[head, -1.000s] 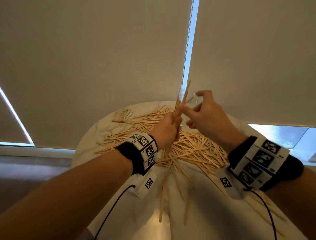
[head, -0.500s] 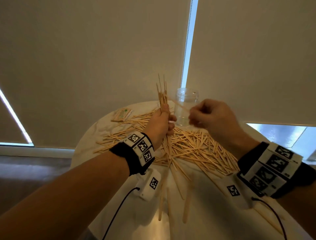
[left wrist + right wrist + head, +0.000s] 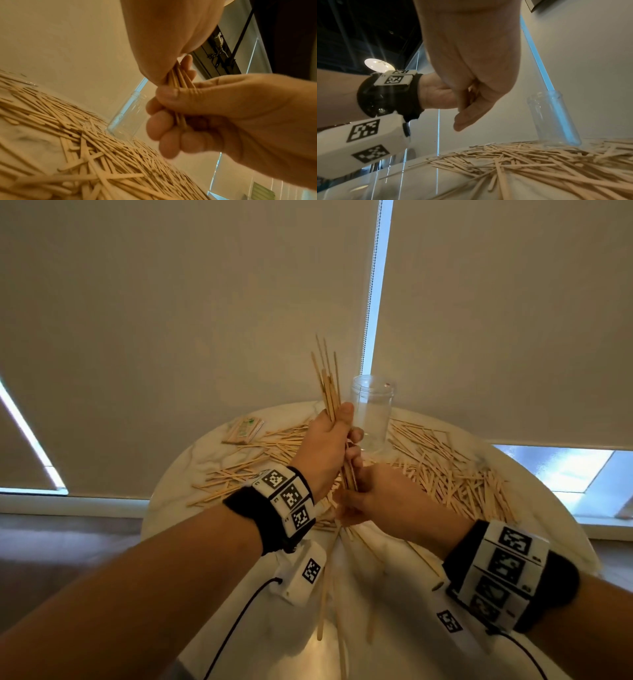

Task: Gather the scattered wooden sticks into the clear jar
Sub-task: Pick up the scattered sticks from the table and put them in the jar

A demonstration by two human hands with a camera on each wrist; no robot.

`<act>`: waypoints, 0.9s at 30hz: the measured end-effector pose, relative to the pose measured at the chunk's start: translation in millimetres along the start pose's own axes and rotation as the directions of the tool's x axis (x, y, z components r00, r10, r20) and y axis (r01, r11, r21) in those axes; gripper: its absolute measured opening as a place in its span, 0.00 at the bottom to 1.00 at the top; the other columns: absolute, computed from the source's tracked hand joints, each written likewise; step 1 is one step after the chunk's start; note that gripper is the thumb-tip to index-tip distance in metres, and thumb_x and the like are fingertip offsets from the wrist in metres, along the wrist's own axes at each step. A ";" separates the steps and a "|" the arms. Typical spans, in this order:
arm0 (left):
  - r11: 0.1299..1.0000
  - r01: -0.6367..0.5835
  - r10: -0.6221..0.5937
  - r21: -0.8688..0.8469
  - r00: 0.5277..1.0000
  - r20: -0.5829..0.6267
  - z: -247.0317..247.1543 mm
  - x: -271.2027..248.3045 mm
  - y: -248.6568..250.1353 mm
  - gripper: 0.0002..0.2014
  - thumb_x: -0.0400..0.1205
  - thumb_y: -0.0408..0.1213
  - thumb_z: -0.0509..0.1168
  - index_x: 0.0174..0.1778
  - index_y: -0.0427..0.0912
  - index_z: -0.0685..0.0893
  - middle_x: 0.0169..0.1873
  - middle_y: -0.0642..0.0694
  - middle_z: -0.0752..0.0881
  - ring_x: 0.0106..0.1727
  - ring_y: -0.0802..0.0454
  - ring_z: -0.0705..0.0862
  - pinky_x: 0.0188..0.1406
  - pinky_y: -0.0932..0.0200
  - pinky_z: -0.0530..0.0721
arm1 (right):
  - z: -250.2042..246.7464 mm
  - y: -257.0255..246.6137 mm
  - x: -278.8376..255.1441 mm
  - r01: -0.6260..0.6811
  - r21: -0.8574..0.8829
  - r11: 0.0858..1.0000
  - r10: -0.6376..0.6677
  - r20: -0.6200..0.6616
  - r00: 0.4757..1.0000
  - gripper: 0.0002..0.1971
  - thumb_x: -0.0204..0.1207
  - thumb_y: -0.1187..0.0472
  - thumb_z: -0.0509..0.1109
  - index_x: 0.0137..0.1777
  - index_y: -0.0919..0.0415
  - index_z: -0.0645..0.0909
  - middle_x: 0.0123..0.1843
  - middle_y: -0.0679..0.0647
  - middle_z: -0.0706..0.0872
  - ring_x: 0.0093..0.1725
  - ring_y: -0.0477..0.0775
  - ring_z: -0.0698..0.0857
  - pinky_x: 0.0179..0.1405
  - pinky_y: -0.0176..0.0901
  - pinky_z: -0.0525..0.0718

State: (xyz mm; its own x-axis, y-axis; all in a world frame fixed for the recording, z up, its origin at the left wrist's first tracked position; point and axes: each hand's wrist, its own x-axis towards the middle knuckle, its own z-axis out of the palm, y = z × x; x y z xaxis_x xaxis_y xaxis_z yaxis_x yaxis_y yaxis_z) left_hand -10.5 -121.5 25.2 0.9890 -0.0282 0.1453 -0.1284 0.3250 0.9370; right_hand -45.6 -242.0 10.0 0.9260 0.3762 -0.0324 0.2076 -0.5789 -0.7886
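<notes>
My left hand [image 3: 339, 440] grips a bundle of thin wooden sticks [image 3: 327, 378] upright above the round marble table [image 3: 191, 460]. Just below it, my right hand [image 3: 356, 498] is curled round the bundle's lower ends; the left wrist view shows its fingers [image 3: 161, 127] and thumb wrapped on the bundle of sticks [image 3: 176, 78]. The clear jar [image 3: 371, 412] stands open and empty right behind the hands, also visible as the jar [image 3: 126, 116] and the jar [image 3: 553, 117]. A wide pile of scattered sticks [image 3: 445, 474] covers the table around it.
A small wrapped packet of sticks [image 3: 243, 431] lies at the table's back left. A few loose sticks [image 3: 322, 611] lie near the front edge. Pale window blinds [image 3: 171, 320] hang close behind the table.
My right hand has come down from beside the jar's mouth to below the left hand and taken hold of the bundle's lower ends. The left hand has stood the bundle upright, left of the jar.
</notes>
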 end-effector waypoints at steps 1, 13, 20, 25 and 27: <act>1.000 0.004 -0.004 0.008 1.000 0.010 0.5 -0.7 0.0 0.11 0.90 0.49 0.58 0.50 0.45 0.72 0.27 0.51 0.75 0.23 0.57 0.69 0.23 0.61 0.77 | -0.1 -0.5 0.0 0.005 0.051 0.999 -0.005 -0.014 1.000 0.08 0.82 0.58 0.73 0.46 0.63 0.88 0.40 0.52 0.94 0.40 0.49 0.94 0.48 0.41 0.91; 0.888 0.032 -0.152 0.459 0.962 0.227 -26.8 -15.5 -9.0 0.16 0.87 0.51 0.64 0.38 0.47 0.73 0.22 0.55 0.70 0.21 0.57 0.66 0.19 0.63 0.69 | -92.2 -40.4 14.2 0.154 -0.024 0.988 -0.143 -0.540 0.830 0.23 0.89 0.42 0.53 0.72 0.54 0.78 0.65 0.47 0.83 0.65 0.50 0.81 0.67 0.53 0.79; 0.533 -0.194 -0.140 0.823 0.940 0.312 -7.3 -14.5 -9.5 0.20 0.87 0.53 0.61 0.34 0.46 0.78 0.24 0.50 0.77 0.23 0.54 0.74 0.30 0.56 0.76 | -61.9 -24.5 25.2 0.011 -0.169 0.986 -0.041 -0.176 0.983 0.19 0.89 0.50 0.54 0.57 0.56 0.87 0.52 0.48 0.89 0.55 0.49 0.86 0.64 0.54 0.82; 0.377 -0.242 -0.175 0.894 0.929 0.325 -14.1 -13.2 -13.0 0.22 0.84 0.56 0.65 0.41 0.38 0.83 0.26 0.49 0.78 0.26 0.54 0.75 0.29 0.58 0.73 | -64.1 -12.6 19.4 0.011 -0.359 0.933 -0.111 -0.258 0.960 0.23 0.89 0.45 0.52 0.49 0.57 0.85 0.45 0.53 0.88 0.45 0.54 0.86 0.51 0.54 0.85; 0.339 -0.301 -0.181 0.891 0.909 0.376 -10.3 -13.1 -10.3 0.16 0.84 0.52 0.68 0.40 0.42 0.82 0.30 0.48 0.81 0.29 0.55 0.77 0.34 0.57 0.76 | -54.6 -11.9 16.3 0.057 -0.510 0.858 -0.159 -0.158 0.975 0.23 0.89 0.47 0.52 0.45 0.57 0.85 0.40 0.53 0.88 0.42 0.54 0.86 0.46 0.52 0.85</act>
State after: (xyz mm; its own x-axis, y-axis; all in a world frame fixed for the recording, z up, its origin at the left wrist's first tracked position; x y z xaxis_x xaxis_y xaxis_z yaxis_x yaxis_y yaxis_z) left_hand -21.4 -114.8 10.4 0.8942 -0.4401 0.0822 -0.4073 -0.7237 0.5571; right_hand -15.7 -268.5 52.4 0.9194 0.3440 0.1908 0.3918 -0.8444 -0.3654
